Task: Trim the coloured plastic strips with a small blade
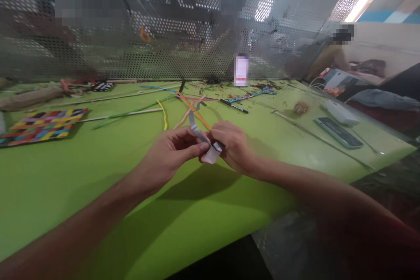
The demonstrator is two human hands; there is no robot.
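Note:
A grey strip (197,130) with a folded, pale, shiny end is held between both hands above the green tabletop. My left hand (175,148) pinches the strip with its thumb on top. On the other side, my right hand (234,144) is closed around the folded end, its fingertips partly hidden. Just beyond the hands lie an orange strip (200,117), a pink strip (184,118) and a yellow strip (163,113). A black pen (233,106) rests behind my right hand.
A multicoloured woven mat (49,123) lies at the left on the green table (108,236). A phone (339,132) and a white box (341,113) sit at the right. Scraps line the perforated metal panel (180,48). Another person (330,59) sits at the far right.

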